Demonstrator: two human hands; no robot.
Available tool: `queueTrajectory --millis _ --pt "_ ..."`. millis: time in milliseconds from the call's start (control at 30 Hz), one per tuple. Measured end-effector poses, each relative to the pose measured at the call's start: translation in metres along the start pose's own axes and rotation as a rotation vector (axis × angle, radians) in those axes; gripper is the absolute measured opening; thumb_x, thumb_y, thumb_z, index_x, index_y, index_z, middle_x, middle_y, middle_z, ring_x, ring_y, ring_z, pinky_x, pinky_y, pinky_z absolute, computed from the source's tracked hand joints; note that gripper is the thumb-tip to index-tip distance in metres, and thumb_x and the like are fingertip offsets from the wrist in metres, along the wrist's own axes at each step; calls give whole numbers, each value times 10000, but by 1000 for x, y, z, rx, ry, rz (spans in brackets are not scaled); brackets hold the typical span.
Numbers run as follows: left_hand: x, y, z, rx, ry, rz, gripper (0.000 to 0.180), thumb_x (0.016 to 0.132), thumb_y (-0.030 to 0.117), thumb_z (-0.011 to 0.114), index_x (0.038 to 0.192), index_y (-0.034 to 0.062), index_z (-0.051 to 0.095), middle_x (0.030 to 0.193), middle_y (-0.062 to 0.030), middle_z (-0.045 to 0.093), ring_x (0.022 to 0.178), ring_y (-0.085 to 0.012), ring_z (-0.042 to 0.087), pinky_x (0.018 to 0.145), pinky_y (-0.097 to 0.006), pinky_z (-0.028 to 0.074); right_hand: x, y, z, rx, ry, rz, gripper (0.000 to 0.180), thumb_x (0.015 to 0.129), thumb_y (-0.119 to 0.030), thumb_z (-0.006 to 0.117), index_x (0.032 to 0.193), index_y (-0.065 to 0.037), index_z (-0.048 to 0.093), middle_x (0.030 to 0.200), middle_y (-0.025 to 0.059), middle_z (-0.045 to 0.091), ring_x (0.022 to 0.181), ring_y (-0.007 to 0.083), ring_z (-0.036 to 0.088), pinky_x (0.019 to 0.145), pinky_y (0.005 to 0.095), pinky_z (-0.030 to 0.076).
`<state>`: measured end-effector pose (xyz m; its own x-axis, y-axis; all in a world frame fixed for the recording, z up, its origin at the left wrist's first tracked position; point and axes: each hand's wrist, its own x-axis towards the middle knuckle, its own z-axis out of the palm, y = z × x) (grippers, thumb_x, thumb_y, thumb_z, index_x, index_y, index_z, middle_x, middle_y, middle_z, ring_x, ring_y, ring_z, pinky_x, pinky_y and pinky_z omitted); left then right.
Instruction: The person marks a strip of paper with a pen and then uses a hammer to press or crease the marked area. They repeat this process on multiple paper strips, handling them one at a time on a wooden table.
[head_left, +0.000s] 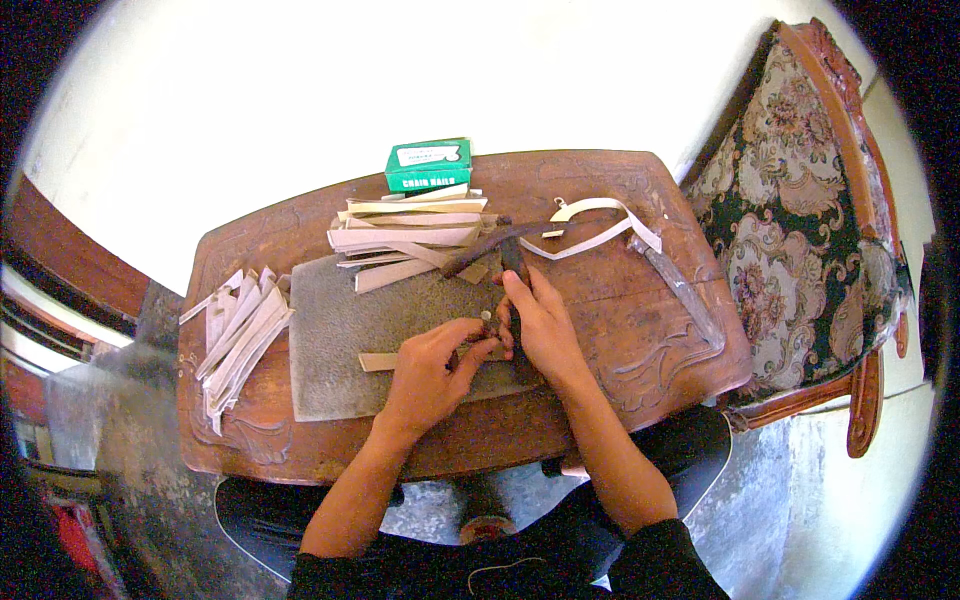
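Observation:
My right hand (540, 325) grips a hammer (513, 258) high on its handle, with the dark curved head pointing away from me. Close beside it, the fingertips of my left hand (440, 365) are pinched together around a small round-headed nail (487, 316), its pale head showing. The fingers of both hands nearly meet. Under my left hand a pale flat strip (376, 362) lies on the grey slab (330, 340); the strip's middle is hidden. Just beyond the hammer head lies a stack of similar strips (410, 238).
The carved wooden table (640, 310) carries another pile of strips (243, 335) at the left. A green box (428, 180) stands at the far edge. A looped white band (595, 240) and a worn flat bar (685, 300) lie at right, near a floral upholstered chair (800, 220).

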<state>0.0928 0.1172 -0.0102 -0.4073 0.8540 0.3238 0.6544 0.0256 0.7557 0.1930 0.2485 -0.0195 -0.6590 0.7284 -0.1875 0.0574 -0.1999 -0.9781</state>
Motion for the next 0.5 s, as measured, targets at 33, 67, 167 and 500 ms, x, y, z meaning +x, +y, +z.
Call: queueTrajectory --millis 33,67,167,500 --pt "0 -1 0 10 6 21 254 845 179 736 1004 -7 669 960 -196 703 864 -355 691 770 -395 539 1 1 0 9 2 -7 290 1012 -334 509 1093 -64 579 689 10 551 555 115 527 506 291 437" --pt "0 -1 0 19 12 43 253 846 181 736 1003 -5 668 954 -196 703 858 -354 690 760 -393 538 1 2 0 18 5 -15 292 1011 -332 510 1101 -63 580 689 10 550 559 111 526 511 288 438" --pt "-1 -1 2 13 2 38 246 844 172 736 1009 2 669 956 -195 703 842 -342 692 721 -381 538 3 1 -8 -53 25 -102 291 1006 -322 520 1105 -56 581 709 11 567 578 130 532 540 290 448" --pt "-2 -8 4 -83 25 74 208 857 157 720 1007 22 672 906 -150 706 715 -295 683 639 -363 531 -78 -110 -31 -779 -6 -528 264 947 -186 598 1129 1 551 796 217 629 692 408 642 614 466 481"
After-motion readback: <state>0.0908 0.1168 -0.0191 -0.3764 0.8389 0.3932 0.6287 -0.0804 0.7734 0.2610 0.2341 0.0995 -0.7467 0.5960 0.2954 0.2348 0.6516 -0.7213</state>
